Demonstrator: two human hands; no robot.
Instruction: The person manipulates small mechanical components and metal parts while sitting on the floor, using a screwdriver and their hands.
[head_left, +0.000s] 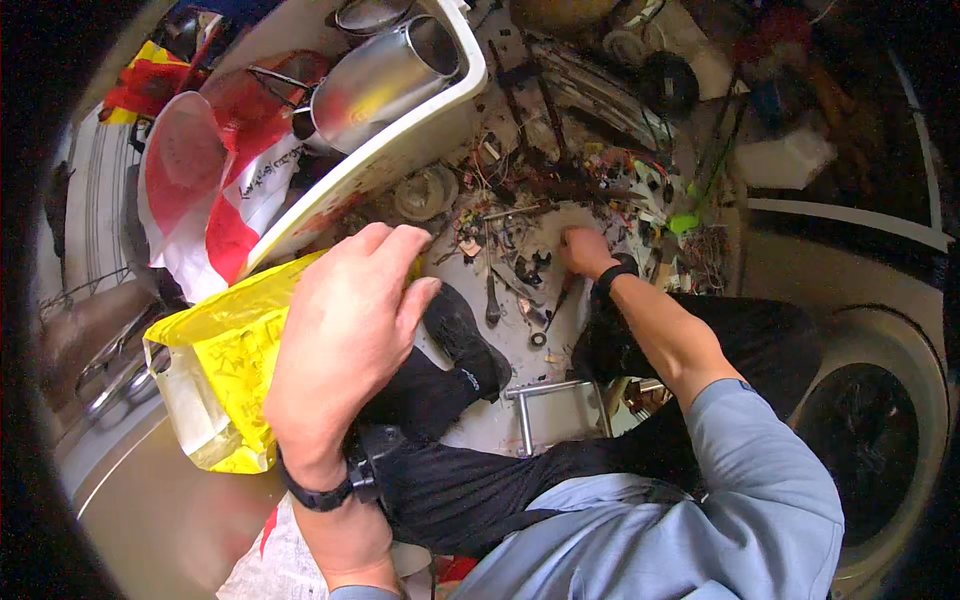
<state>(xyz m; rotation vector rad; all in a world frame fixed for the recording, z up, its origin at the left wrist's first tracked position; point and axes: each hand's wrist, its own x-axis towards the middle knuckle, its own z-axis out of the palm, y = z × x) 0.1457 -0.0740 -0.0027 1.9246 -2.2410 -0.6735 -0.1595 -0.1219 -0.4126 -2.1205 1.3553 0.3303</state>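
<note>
My left hand (349, 322) is raised at the yellow plastic bag (236, 360), its fingers curled over the bag's upper edge; yellow film shows between thumb and forefinger. Low over the littered floor, my right hand (586, 251) has its fingers bent among small scraps, and whatever they may hold is hidden. A tan patch (564, 222) lies just beyond it. Nearby on the floor are a thin tool with a dark handle (492, 304), seemingly a screwdriver, a small black ring (538, 340) and black fragments (531, 266).
A white tub (375, 150) at upper left holds a metal cylinder (386, 82) and a red-and-white bag (199, 172). Wires and small parts (622, 169) are heaped farther off. A metal-tube frame (525, 420) stands below me; a round-windowed appliance (862, 450) is on the right.
</note>
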